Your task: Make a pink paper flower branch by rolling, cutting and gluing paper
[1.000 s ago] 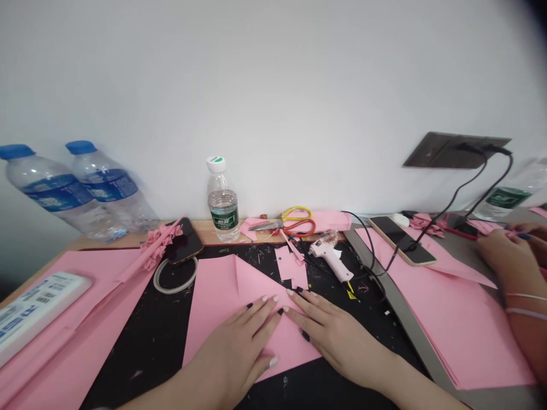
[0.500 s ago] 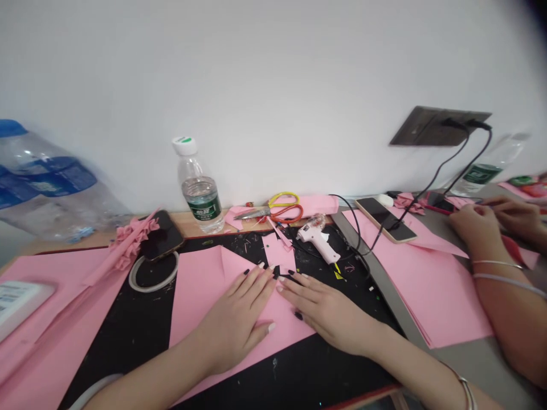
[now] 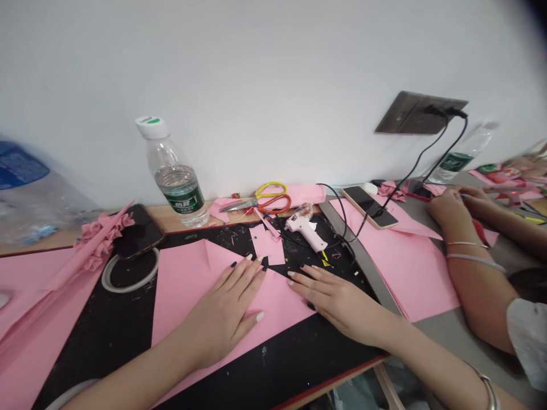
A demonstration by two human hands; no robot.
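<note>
A sheet of pink paper (image 3: 179, 285) lies on the black mat (image 3: 265, 361), with a fold or crease near its upper middle. My left hand (image 3: 228, 313) rests flat on it, fingers stretched out and thumb apart. On the sheet's right part lies my right hand (image 3: 342, 304), palm down with its fingers extended. Neither hand grips anything. Just beyond the fingertips are a small pink paper piece (image 3: 268, 246) and a pale pink glue gun (image 3: 308, 230). Behind those, scissors with one yellow and one red handle (image 3: 243, 204) rest by the wall.
A water bottle (image 3: 177, 182) stands at back left, near a phone (image 3: 135, 232), a tape roll (image 3: 109, 279) and a ruffled pink paper flower (image 3: 100, 242). On the right are stacked pink sheets (image 3: 419, 267), another phone (image 3: 371, 206), cables and a co-worker's forearm (image 3: 478, 262).
My right hand has slid rightward over the sheet, widening the gap between my hands. My left hand stays flat on the paper. The view has swung to the right.
</note>
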